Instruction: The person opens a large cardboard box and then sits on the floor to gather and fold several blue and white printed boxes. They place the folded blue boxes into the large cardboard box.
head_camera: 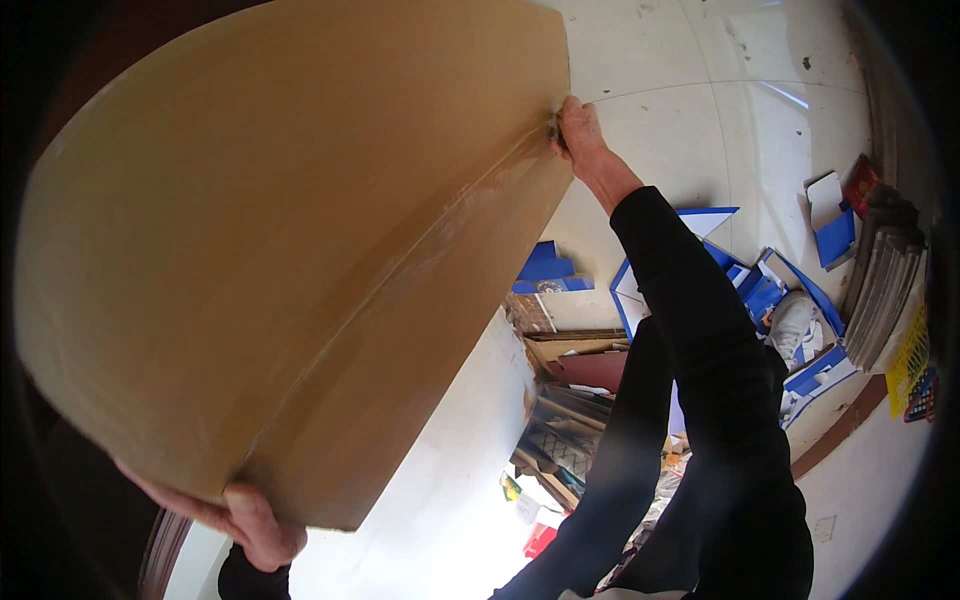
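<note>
A large brown cardboard sheet (pixel 300 210) fills the left and upper middle of the head view, held up at a slant. A lengthwise crease with a shiny strip, perhaps clear tape, runs between my two hands. My left hand (pixel 259 521) grips the sheet's lower edge near one end of the crease, thumb on the near face and fingers partly hidden behind. At the other end, my right hand (pixel 581 135) is closed on the right edge; its fingertips are partly hidden.
Blue and white box pieces (pixel 551 270) lie on the pale tiled floor (pixel 660 150), several around a grey shoe (pixel 791 322). Stacked flat cardboard (pixel 885 292) stands at the right beside a yellow plastic basket (pixel 906 364). More folded cardboard (pixel 566 435) is piled near my legs, by a white wall (pixel 450 450).
</note>
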The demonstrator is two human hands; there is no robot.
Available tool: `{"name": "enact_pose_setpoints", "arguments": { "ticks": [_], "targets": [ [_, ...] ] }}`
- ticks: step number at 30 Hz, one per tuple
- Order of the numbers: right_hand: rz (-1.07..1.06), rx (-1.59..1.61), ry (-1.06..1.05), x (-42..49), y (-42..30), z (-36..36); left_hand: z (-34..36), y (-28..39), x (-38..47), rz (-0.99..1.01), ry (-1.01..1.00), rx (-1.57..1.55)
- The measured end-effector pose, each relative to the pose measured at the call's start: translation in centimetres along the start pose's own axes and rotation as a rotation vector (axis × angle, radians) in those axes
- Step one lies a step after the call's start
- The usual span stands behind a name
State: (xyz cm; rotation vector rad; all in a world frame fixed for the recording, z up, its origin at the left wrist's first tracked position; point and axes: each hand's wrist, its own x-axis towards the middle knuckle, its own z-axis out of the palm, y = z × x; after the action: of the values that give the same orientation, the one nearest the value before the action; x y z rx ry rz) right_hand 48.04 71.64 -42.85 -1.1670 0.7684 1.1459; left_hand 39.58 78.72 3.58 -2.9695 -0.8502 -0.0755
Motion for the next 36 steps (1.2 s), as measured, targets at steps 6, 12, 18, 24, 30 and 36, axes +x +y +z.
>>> {"name": "enact_pose_setpoints", "arguments": {
  "ticks": [6,12,18,24,30,36],
  "targets": [
    [0.003,0.012,-0.116,-3.4,-1.3,0.8,1.1,0.5,0.9,0.052,-0.165,-0.242],
    [-0.265,-0.27,-0.067,-6.9,-0.5,3.8,2.8,0.9,1.9,0.214,-0.114,-0.323],
    [-0.39,-0.353,-0.019,-12.4,-0.9,5.8,3.1,1.3,1.9,0.201,-0.061,-0.248],
    [-0.274,-0.301,0.001,-20.9,-5.0,7.5,4.3,0.7,1.6,0.105,0.032,-0.578],
    [-0.094,-0.074,-0.22,-27.2,-9.1,6.2,5.0,0.6,1.3,0.046,0.09,-0.851],
    [-0.125,-0.115,-0.323,-31.8,-11.2,6.7,5.5,0.6,1.3,0.023,0.177,-1.007]
  ]
}}
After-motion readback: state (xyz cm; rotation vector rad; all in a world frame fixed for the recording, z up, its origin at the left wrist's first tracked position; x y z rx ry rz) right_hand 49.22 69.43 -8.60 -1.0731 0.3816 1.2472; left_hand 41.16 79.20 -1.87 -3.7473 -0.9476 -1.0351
